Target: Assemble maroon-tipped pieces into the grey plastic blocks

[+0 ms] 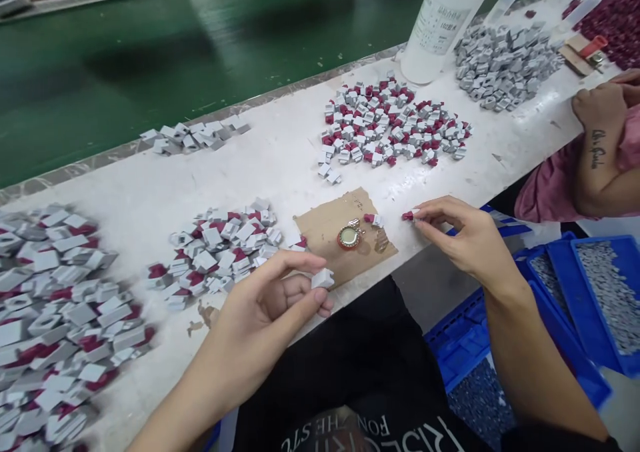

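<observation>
Between thumb and forefinger, my left hand [280, 299] pinches a small grey plastic part [323, 279], just in front of a cardboard piece [320, 229]. My right hand [463, 232] is closed at the fingertips on a small dark-red and grey plastic part [410, 216], right of the cardboard. On the cardboard sits a small round metal-rimmed dish [349, 237] with a pale green inside. Beside it lies a loose red-and-grey part [374, 220]. Close to my left hand is a pile of red-and-grey parts [215, 255].
A larger heap [60, 325] covers the table's left end. Another assembled pile [390, 125] lies beyond the cardboard, near a white bottle [440, 32]. Grey parts [505, 69] lie by a co-worker's hand [600, 109]. Blue trays [610, 292] stand below at right.
</observation>
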Demonstrator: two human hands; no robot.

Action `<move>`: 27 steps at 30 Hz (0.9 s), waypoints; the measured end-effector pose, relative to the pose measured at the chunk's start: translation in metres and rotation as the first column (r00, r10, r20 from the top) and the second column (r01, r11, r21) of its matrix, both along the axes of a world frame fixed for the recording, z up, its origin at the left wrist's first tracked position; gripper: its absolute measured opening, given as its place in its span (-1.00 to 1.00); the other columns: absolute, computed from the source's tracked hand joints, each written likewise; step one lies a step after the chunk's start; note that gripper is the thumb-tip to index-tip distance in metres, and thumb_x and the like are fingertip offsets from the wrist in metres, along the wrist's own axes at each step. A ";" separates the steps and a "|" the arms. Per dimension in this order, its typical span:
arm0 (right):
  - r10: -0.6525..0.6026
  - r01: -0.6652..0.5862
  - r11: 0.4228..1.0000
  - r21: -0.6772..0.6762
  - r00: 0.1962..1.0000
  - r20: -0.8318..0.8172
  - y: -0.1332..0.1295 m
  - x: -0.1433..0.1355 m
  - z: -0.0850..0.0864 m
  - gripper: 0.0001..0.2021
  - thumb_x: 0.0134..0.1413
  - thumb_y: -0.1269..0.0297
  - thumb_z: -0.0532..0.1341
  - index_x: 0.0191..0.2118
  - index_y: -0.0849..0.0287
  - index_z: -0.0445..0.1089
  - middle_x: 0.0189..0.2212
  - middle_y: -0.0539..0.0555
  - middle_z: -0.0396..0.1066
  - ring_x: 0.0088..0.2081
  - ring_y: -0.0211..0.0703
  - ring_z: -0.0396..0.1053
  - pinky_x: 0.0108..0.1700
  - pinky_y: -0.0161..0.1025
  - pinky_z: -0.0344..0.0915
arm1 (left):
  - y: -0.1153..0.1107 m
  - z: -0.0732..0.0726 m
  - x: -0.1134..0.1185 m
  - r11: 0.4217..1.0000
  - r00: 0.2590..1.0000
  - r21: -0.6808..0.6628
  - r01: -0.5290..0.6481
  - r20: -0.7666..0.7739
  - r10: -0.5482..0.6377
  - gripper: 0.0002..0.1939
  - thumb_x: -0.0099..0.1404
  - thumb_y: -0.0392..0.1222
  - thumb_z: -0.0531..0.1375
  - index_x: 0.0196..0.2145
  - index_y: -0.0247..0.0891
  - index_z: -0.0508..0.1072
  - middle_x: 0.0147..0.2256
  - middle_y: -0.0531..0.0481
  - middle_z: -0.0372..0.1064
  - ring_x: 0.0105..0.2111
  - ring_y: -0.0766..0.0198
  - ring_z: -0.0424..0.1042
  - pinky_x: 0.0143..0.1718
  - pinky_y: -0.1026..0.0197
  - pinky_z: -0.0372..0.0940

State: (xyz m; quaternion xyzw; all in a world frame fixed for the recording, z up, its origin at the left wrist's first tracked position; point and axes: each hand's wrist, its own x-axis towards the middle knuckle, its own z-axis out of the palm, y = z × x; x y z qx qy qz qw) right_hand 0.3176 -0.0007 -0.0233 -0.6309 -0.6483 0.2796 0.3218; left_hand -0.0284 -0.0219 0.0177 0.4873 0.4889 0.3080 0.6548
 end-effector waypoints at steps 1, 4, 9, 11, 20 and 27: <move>0.010 -0.010 1.000 0.005 1.000 0.007 -0.001 0.001 0.001 -0.90 0.42 0.20 0.42 -0.08 0.01 0.72 -0.02 0.15 0.73 -0.06 0.08 0.67 -0.09 -0.01 0.56 | -0.002 -0.004 0.000 1.000 1.000 -0.009 -0.010 0.009 0.010 -0.81 0.52 -0.05 0.45 0.04 -0.06 0.69 -0.36 -0.04 0.66 -0.33 0.11 0.73 -0.25 0.16 0.64; 0.018 -0.019 0.998 0.052 0.999 0.030 -0.006 -0.002 0.004 -0.88 0.41 0.28 0.40 -0.16 -0.02 0.74 -0.09 0.12 0.74 -0.04 0.11 0.69 -0.02 0.05 0.59 | -0.007 -0.012 0.001 0.999 0.999 -0.040 -0.037 0.009 0.037 -0.82 0.55 -0.03 0.44 0.03 -0.06 0.70 -0.35 -0.04 0.67 -0.32 0.13 0.71 -0.24 0.17 0.63; -0.028 0.045 0.991 0.127 0.991 -0.128 -0.018 -0.034 0.010 -0.85 0.36 0.41 0.43 -0.14 -0.03 0.72 -0.17 0.08 0.71 -0.13 0.04 0.66 -0.09 0.01 0.59 | -0.009 -0.012 0.013 0.986 0.986 0.115 -0.121 -0.104 0.133 -0.91 0.49 -0.07 0.48 -0.07 -0.02 0.74 -0.24 0.01 0.63 -0.30 0.24 0.60 -0.24 0.25 0.56; 0.001 0.028 0.990 0.140 0.979 -0.206 -0.023 -0.053 0.014 -0.82 0.37 0.44 0.44 -0.11 -0.04 0.73 -0.16 0.06 0.71 -0.15 0.01 0.65 -0.10 -0.01 0.59 | -0.007 -0.013 0.020 0.977 0.982 0.159 -0.140 -0.104 0.157 -0.91 0.48 -0.09 0.49 -0.07 -0.02 0.74 -0.22 0.02 0.60 -0.27 0.26 0.58 -0.21 0.26 0.56; 0.058 -0.028 0.994 0.109 0.955 -0.290 -0.022 -0.088 0.010 -0.80 0.40 0.47 0.41 -0.08 -0.01 0.74 -0.15 0.07 0.72 -0.10 0.00 0.68 -0.08 -0.03 0.65 | -0.005 -0.017 0.030 0.989 0.989 0.041 -0.145 0.030 0.144 -0.89 0.50 -0.15 0.45 -0.06 -0.13 0.67 -0.28 0.04 0.59 -0.32 0.27 0.59 -0.28 0.26 0.54; 0.076 -0.062 0.995 0.073 0.974 -0.216 -0.018 -0.090 0.018 -0.80 0.40 0.45 0.40 -0.08 -0.03 0.73 -0.15 0.06 0.70 -0.10 -0.01 0.67 -0.07 -0.05 0.64 | -0.004 -0.021 0.032 0.992 0.990 0.007 -0.129 0.059 0.129 -0.89 0.50 -0.18 0.45 -0.06 -0.15 0.65 -0.32 0.05 0.59 -0.36 0.27 0.60 -0.29 0.23 0.55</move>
